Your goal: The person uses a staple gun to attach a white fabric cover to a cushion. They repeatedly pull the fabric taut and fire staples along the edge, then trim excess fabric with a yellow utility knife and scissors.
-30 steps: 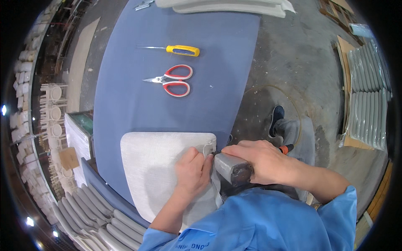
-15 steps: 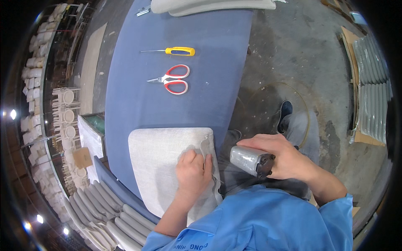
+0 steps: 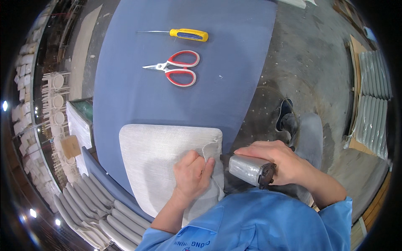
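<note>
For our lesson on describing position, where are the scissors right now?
In the head view, the scissors lie on the blue tabletop, upper left of centre, between the yellow-handled screwdriver and the pale cushion.

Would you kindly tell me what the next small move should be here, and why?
Probably ease the grey tool a little left, to the edge of the pale pad, beside the left hand. That hand rests on the pad near this edge, and the right hand holds the tool close by, its nose pointing toward it.
</note>
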Tool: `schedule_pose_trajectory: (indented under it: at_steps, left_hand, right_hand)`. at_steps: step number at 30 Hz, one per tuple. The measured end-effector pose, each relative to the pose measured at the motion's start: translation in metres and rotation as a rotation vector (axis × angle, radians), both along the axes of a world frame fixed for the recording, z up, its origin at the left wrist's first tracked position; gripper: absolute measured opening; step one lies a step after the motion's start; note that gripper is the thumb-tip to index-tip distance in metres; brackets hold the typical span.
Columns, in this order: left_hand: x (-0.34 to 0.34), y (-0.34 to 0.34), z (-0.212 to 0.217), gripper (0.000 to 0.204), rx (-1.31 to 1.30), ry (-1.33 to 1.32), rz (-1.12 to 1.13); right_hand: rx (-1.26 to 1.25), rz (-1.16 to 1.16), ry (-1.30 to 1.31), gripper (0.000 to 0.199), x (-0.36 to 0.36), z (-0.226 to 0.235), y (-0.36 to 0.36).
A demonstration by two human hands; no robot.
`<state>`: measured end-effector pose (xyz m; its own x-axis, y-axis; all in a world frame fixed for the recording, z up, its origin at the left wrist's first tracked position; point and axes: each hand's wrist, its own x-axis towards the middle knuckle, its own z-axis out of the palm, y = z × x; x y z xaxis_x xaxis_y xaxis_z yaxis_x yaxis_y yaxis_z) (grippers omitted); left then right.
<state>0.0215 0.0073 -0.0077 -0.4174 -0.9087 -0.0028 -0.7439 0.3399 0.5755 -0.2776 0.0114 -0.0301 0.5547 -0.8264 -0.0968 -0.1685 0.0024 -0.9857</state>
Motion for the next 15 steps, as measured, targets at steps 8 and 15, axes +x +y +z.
schedule_pose_trajectory:
  at_steps: [8,15]
  left_hand:
    - [0.001,-0.001,-0.003,0.038,-0.021,0.058,0.002]
    - [0.000,-0.001,-0.002,0.035,-0.020,0.074,0.008]
  right_hand:
    - [0.038,0.043,0.035,0.080,0.005,0.009,-0.007]
    - [0.026,0.068,0.086,0.083,0.006,0.013,-0.008]
